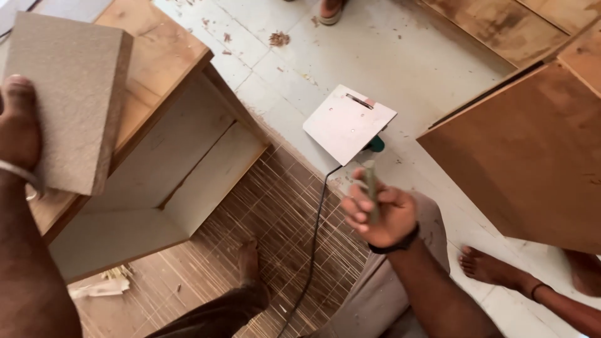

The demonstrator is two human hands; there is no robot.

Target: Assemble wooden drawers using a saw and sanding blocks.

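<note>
1. In the head view, the left hand (pixel 19 125) is gripping a thick, pale rectangular board block (pixel 69 94) at the far left, its thumb pressing on the block's near left face; the other fingers are hidden behind it, so the grasp is only partly showing
2. The block is resting tilted on the top of a wooden cabinet (pixel 163 56), which is lying open toward the viewer with white inner panels (pixel 163 169)
3. The right hand (pixel 379 213) is hovering near the middle of the scene with its fingers (pixel 357 209) clenching around a slim, greenish stick-shaped tool (pixel 370 181), which is pointing up and away from the person
4. Just beyond that hand, a power tool with a flat metal base plate (pixel 347 122) is lying on the pale tiled floor (pixel 400 56), and its black cord (pixel 313 238) is trailing near across a striped woven mat (pixel 275 213)
5. The person's own bare foot (pixel 249 256) is standing on the mat
6. At the right, a large brown plywood sheet (pixel 532 156) is leaning over the floor, and another person's bare foot (pixel 485 266) is showing just below it; a further foot (pixel 330 9) is sitting at the far edge
7. Wood chips (pixel 278 39) are lying scattered on the far tiles
</note>
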